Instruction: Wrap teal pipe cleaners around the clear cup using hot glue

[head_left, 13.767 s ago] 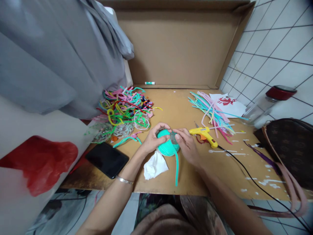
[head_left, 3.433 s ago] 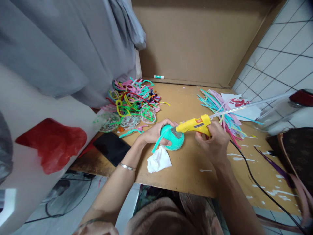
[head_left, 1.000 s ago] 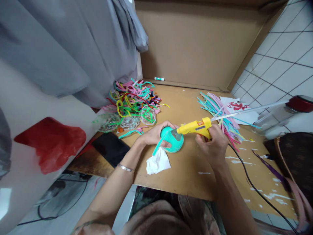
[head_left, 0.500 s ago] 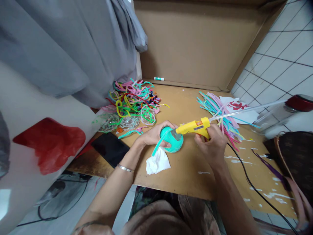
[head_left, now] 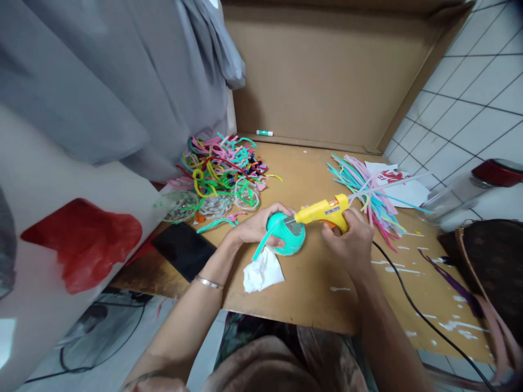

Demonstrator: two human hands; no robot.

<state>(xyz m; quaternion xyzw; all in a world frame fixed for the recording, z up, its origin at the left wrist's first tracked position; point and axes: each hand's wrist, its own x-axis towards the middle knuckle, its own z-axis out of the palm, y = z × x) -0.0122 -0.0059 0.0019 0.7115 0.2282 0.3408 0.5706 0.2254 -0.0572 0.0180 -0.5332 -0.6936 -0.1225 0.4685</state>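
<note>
My left hand is closed around a rounded turquoise object, wrapped in pipe cleaner, with a bare grey patch on top. A loose turquoise pipe cleaner end sticks out from it toward me. In my right hand is a yellow hot glue gun, gripped by its handle with fingers at the orange trigger. The nozzle points left and meets the grey patch, or hovers just over it; I cannot tell which. A clear glue stick juts from the gun's back. Below the turquoise object lies a crumpled white tissue.
Tangled pipe cleaners heap at the back left, near a black phone. Straight pipe cleaners lie back right, beside a lidded clear bottle and a brown bag. The gun's black cord crosses the right side.
The glue gun's nozzle has shifted slightly left over the grey patch, and my right hand with it. The turquoise object stays in my left hand.
</note>
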